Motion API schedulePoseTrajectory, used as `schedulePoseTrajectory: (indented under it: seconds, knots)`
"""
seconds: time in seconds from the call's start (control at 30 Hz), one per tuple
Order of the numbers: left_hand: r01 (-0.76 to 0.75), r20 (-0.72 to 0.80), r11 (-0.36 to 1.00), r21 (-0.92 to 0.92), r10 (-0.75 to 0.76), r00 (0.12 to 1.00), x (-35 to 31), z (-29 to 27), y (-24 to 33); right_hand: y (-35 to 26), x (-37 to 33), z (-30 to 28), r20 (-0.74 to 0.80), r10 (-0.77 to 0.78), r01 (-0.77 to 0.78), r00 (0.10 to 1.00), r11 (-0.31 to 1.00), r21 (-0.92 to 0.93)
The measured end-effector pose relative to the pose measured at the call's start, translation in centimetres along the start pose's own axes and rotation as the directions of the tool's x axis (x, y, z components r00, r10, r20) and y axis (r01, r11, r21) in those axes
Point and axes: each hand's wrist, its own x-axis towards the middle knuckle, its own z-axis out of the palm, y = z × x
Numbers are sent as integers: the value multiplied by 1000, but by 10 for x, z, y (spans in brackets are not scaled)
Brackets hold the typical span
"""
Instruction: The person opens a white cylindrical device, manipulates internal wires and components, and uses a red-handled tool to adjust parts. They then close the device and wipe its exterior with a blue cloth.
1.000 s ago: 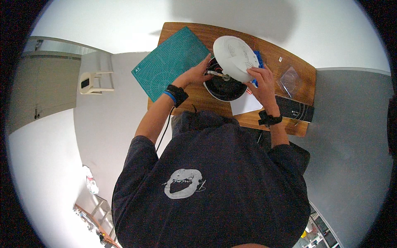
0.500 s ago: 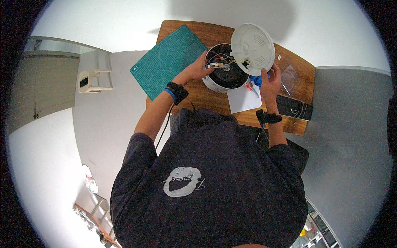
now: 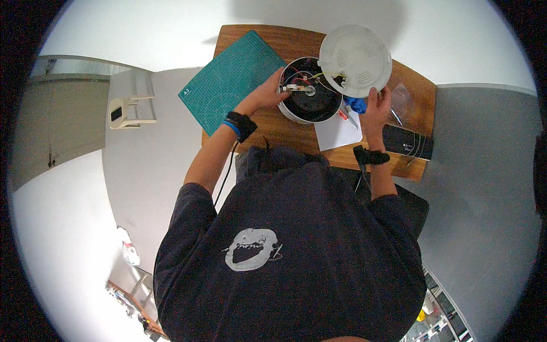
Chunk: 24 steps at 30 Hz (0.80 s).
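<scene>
A white round appliance housing [image 3: 300, 121] sits on the table with its dark inside facing up, where wires and a metal bracket show. My left hand [image 3: 266, 96] grips its left rim, thumb by the bracket. The fingers of my right hand [image 3: 377, 112] hold the near edge of a round, off-white vented bottom cover [image 3: 358, 57]. This cover is raised at the far right of the housing and overlaps its rim, and a yellow-green wire and others run between the two. Under and beside my right hand are a crumpled blue item [image 3: 356, 104] and a red-handled tool [image 3: 345, 115].
A green cutting mat [image 3: 228, 85] covers the left of the wooden table [image 3: 399, 77]. White paper [image 3: 337, 134] lies near the front edge. At the right are a clear plastic piece [image 3: 400, 102] and a black box [image 3: 405, 140] with cables. A pale chair [image 3: 131, 111] stands left.
The cover has tilted flatter and shifted right and slightly farther off, showing its face more fully. My right hand has moved with it. My left hand stays at the housing rim.
</scene>
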Motion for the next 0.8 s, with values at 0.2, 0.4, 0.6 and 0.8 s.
schedulePoseTrajectory:
  seconds: [0.2,0.4,0.6,0.8]
  knots:
    - [15,-89,988,154,-1,996,-9,1,-3,2,-1,-8,-77,63,-57,995,995,85]
    - [-52,-161,939,339,113,980,-12,-4,36,-4,-11,-11,-110,140,-125,984,983,138]
    - [-123,-175,809,575,269,947,-15,-4,53,-10,-19,-11,-4,238,-238,971,971,-12]
    - [-139,-212,844,519,284,935,-12,1,37,5,-20,-6,36,259,-253,965,961,-115]
